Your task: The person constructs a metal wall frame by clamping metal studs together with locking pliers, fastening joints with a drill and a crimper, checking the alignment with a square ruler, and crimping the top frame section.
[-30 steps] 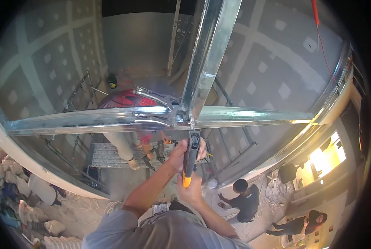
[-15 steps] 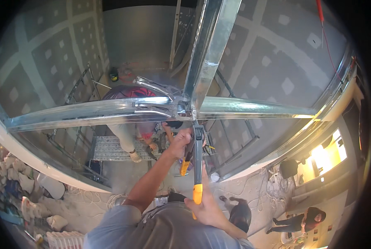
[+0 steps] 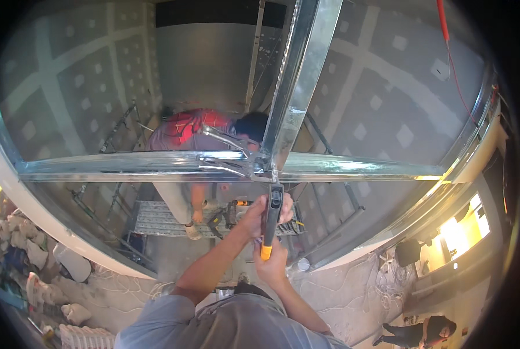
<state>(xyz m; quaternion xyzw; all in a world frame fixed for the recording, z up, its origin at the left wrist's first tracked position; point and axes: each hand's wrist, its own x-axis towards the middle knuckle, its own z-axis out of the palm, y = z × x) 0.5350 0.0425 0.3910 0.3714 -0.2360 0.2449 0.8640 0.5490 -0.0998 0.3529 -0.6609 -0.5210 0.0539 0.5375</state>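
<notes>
Within left grip [image 3: 253,219] and right grip [image 3: 272,264], yellow-ended tool [image 3: 271,220]

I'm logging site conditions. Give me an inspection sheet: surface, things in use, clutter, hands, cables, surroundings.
Surface: perforated metal plank below.
Things in use: yellow-handled tool by the joint of crosswise channel and second channel; metal clamp there.
Clutter: pale heap lower left, contents unclear.
Hands: left hand grips tool's upper part; right hand, its handle end.
Cables: white cables on floor; red cord hanging.
Surroundings: grey panels; bent co-worker; another person.
</notes>
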